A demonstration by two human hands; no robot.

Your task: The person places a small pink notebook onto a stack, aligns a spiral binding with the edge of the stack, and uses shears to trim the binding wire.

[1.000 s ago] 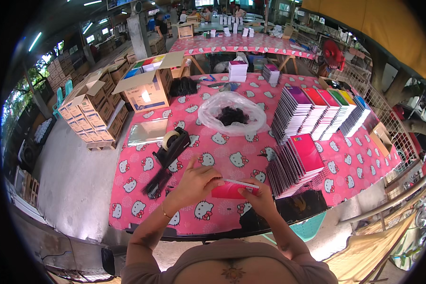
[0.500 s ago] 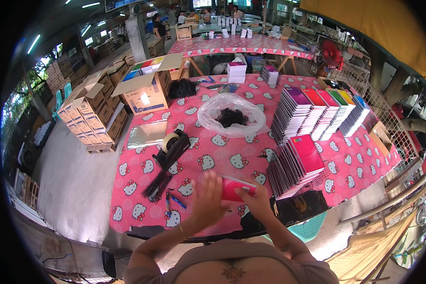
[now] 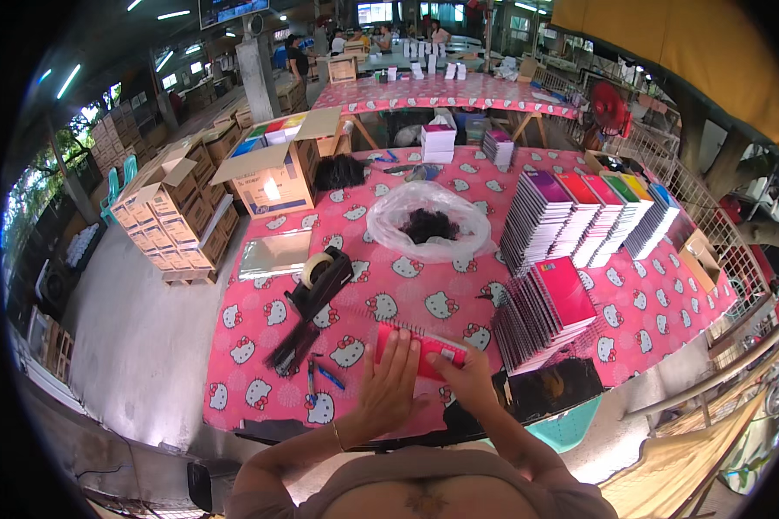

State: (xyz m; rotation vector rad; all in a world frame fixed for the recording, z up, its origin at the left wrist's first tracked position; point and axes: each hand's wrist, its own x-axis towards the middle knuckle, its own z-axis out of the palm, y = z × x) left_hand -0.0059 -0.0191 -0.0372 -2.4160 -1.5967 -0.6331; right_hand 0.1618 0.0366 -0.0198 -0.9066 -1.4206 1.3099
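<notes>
A red spiral notebook [image 3: 433, 348] is in front of me near the table's front edge, its wire coil along the far side. My left hand [image 3: 389, 381] lies flat across the left part of its cover, fingers stretched out. My right hand [image 3: 469, 382] grips the right end, thumb on top; its other fingers are mostly hidden. To the right stands a stack of spiral notebooks [image 3: 545, 316] with a red cover on top. Left of my hands, blue pens [image 3: 330, 377] lie beside a black tape dispenser [image 3: 327, 281] and a bundle of black wires [image 3: 292, 346].
A clear plastic bag [image 3: 381, 227] with black pieces sits mid-table. Colour-sorted notebook stacks [image 3: 532, 221] stand at the back right. An open carton [image 3: 277, 182] of notebooks is at the back left, near a clear flat sheet [image 3: 273, 255]. Other people are far off.
My left hand has come down from above the notebook's left side to lie flat on its cover. The notebook now shows its coil on the far side. The view has shifted slightly.
</notes>
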